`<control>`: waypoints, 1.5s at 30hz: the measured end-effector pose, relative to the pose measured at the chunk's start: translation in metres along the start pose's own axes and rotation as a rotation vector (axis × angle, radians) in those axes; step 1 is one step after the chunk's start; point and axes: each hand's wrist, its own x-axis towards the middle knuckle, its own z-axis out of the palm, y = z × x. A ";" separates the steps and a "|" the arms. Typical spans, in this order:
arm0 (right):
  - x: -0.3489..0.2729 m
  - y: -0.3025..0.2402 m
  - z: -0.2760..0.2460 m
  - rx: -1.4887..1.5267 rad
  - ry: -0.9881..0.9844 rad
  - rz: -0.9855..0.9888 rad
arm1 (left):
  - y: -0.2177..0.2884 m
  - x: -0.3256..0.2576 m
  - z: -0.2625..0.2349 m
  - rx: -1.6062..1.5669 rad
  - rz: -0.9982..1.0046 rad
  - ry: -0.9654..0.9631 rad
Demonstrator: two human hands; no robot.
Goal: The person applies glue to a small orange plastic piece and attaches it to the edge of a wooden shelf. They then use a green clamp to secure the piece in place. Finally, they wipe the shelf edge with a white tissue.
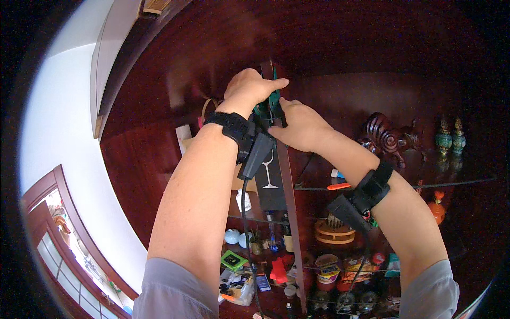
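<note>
Both my hands are raised to the upper front edge of the cabinet's upright divider [287,181]. There, a narrow, dark green object [274,100] shows between them; its kind I cannot make out. My left hand [248,87] is bent over the object's left side, thumb stretched to the right across it and the other fingers mostly hidden. My right hand [304,126] is just right of it and lower. Its forefinger tip touches or nearly touches the green object, while its thumb is spread apart and lies near the divider's edge. Black straps with small cabled boxes circle both wrists.
Behind the divider stands a dark box with a wine-glass picture [270,178]. A carved dark animal figure [390,138] and two green ornamental bottles [450,139] stand on the right glass shelf [451,184]. Crowded lower shelves hold a round wooden holder [334,232], cups and packets.
</note>
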 end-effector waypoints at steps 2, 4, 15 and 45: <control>0.001 -0.007 0.000 -0.004 0.019 0.044 | 0.000 0.000 0.000 -0.001 0.000 0.008; -0.001 -0.017 -0.007 0.000 0.041 0.083 | 0.001 -0.003 -0.002 0.005 -0.003 0.020; -0.011 -0.011 0.037 1.857 -0.257 0.393 | -0.003 0.008 -0.003 -0.067 0.017 -0.019; 0.019 -0.032 0.078 2.615 -0.095 0.380 | 0.002 0.000 0.006 0.159 0.053 0.118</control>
